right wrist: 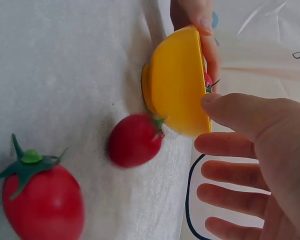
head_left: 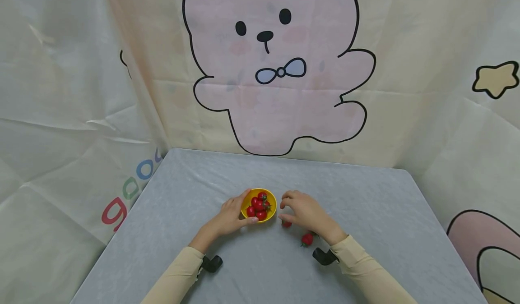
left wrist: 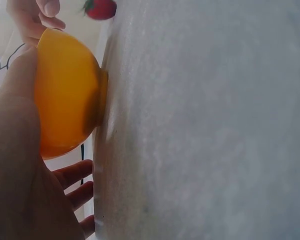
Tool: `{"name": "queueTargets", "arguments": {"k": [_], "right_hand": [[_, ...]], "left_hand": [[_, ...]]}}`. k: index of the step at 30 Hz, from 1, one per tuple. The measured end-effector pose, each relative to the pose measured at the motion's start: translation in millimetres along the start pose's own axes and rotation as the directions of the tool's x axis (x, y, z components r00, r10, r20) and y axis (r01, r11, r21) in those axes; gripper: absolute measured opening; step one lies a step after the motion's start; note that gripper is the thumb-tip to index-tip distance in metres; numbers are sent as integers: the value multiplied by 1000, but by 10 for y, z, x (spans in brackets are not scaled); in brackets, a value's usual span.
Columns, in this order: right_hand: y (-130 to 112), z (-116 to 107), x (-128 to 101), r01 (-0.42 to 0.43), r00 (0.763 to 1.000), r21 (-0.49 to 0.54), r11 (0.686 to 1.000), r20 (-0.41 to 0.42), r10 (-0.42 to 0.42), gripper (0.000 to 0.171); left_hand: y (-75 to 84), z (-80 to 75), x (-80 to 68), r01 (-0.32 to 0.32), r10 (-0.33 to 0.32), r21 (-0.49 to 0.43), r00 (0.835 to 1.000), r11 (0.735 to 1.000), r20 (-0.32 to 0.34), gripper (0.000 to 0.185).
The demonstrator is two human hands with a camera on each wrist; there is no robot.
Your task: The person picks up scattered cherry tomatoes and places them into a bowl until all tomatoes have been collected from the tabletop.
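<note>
As the left hand (head_left: 229,217) clasped the yellow bowl (right wrist: 177,75) on the counter (head_left: 243,277), the right hand (head_left: 304,209) hovered beside it, grip empty, fingers parted! The right wrist view overlapped hand and bowl; the head view showed a gap, plus red tomatoes (head_left: 258,205) inside. Two loose tomatoes (right wrist: 134,142) lay nearby.

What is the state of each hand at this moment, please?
Left hand: holding the yellow bowl between thumb and fingers.
Right hand: open, fingers relaxed, holding nothing, beside the bowl.
</note>
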State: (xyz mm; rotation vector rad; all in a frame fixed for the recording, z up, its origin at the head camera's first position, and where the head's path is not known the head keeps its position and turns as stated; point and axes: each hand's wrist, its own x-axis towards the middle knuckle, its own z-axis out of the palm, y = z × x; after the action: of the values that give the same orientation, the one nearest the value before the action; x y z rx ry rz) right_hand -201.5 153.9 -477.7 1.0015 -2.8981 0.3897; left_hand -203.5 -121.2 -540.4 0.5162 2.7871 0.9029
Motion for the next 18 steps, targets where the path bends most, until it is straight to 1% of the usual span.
{"name": "queueTargets", "arguments": {"k": [5, 8, 12, 18], "right_hand": [[23, 24, -10, -9, 1000, -12, 1000, 27, 9, 30], [50, 46, -39, -16, 999, 0, 1000, 42, 16, 33], [89, 75, -80, -30, 997, 29, 999, 66, 28, 32], [115, 68, -152, -48, 991, 62, 997, 130, 40, 33]], "left_hand": [[-9, 8, 9, -14, 14, 10, 1000, 1000, -4, 99], [-3, -1, 7, -18, 18, 14, 1000, 1000, -2, 99], [12, -19, 0, -23, 23, 5, 1000, 1000, -1, 99], [16, -27, -13, -21, 21, 2, 1000, 1000, 9, 100]]}}
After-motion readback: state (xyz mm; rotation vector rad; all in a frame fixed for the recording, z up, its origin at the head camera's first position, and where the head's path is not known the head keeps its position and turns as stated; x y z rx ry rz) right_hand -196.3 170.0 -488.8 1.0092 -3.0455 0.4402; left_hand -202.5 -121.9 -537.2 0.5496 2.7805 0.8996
